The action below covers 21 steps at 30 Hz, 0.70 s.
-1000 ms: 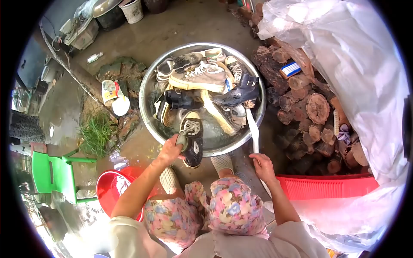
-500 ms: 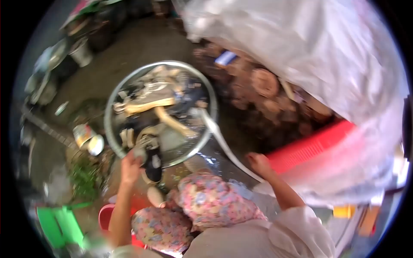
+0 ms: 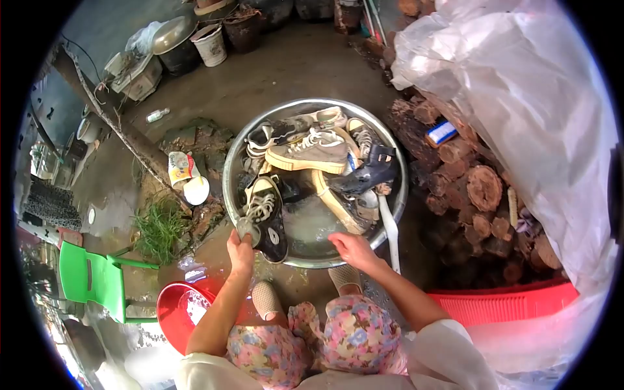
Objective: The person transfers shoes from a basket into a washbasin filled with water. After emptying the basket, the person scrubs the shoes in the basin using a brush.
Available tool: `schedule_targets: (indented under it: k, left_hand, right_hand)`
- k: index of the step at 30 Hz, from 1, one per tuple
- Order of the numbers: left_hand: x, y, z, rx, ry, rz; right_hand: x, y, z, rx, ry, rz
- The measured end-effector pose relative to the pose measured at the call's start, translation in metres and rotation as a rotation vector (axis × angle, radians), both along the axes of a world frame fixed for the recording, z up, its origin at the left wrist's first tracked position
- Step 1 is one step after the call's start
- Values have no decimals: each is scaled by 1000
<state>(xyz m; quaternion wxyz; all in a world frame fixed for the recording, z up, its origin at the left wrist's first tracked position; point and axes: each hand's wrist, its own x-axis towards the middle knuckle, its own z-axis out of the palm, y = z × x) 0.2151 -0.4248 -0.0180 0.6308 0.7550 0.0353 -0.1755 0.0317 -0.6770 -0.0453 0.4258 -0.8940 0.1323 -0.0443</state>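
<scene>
A round metal basin (image 3: 229,166) holds several shoes in water. At its near left lies a black lace-up sneaker (image 3: 276,231); my left hand (image 3: 240,252) is closed beside it on a rounded grey thing (image 3: 247,227) whose kind I cannot make out. My right hand (image 3: 354,250) is over the basin's near rim, fingers curled together, their contents hidden. Farther in are a grey sneaker with a pale sole (image 3: 309,153), another shoe on its side (image 3: 338,205) and a shiny black shoe (image 3: 370,172). A white hose (image 3: 390,227) crosses the right rim.
A red basin (image 3: 170,305) and a green chair (image 3: 94,276) stand at lower left. Stacked logs (image 3: 484,188) under plastic sheeting (image 3: 513,84) and a red basket (image 3: 507,305) line the right. Pots (image 3: 209,45) stand at the back; a tipped container (image 3: 182,168) lies left.
The head view has shifted, so the basin appears farther right. My right hand has moved left across the hose to the basin's near rim. My left hand stays by the black sneaker.
</scene>
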Motion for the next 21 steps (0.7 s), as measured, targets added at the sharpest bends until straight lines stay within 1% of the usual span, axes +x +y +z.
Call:
schedule_targets:
  k: [1, 3, 4, 5, 7, 8, 9, 11, 12, 13, 14, 15, 16, 17, 19, 20, 21]
  left_hand:
    - [-3, 7, -10, -11, 53, 39]
    - [-13, 8, -3, -36, 149, 116]
    - [-13, 10, -6, -85, 149, 157]
    - [-12, 8, 2, -111, 126, 161]
    - [-8, 5, 20, -164, 75, 167]
    - [0, 5, 21, -236, -64, 118]
    - [8, 4, 23, -235, -77, 124]
    - [27, -4, 37, -239, -93, 130]
    - [36, -10, 41, -318, -79, 121]
    - [49, -11, 31, -235, -133, 79]
    - [59, -16, 31, -257, -114, 94]
    - [66, -19, 30, -280, -90, 101]
    - [85, -7, -7, -281, -185, 34]
    - [89, -6, -14, -237, -177, 25]
    - [89, -12, -21, -207, -28, 82]
    - [92, -4, -38, -34, -183, 22]
    - [90, -5, -40, 145, -348, -25]
  right_hand:
    - [27, 2, -10, -61, -33, 40]
    - [83, 6, 0, -114, 74, 97]
    - [114, 3, -24, -185, -31, 97]
    - [144, 0, -47, -256, -136, 96]
    - [190, -7, -60, -441, 64, 81]
    - [207, -10, -63, -354, 341, 111]
    - [214, -9, -75, -494, 307, 85]
    - [213, -16, -79, -391, 236, 74]
    - [210, -19, -84, -426, 183, 90]
    - [207, -22, -88, -465, 128, 106]
    - [205, -25, -91, -502, 73, 115]
    - [199, -22, -86, -435, 76, 139]
    - [191, -18, -74, -378, 82, 152]
    - [182, -22, -65, -338, 93, 148]
    - [155, -15, -71, -294, 95, 196]
    - [136, -13, -72, -393, 39, 195]
    - [123, -9, -69, -486, -21, 209]
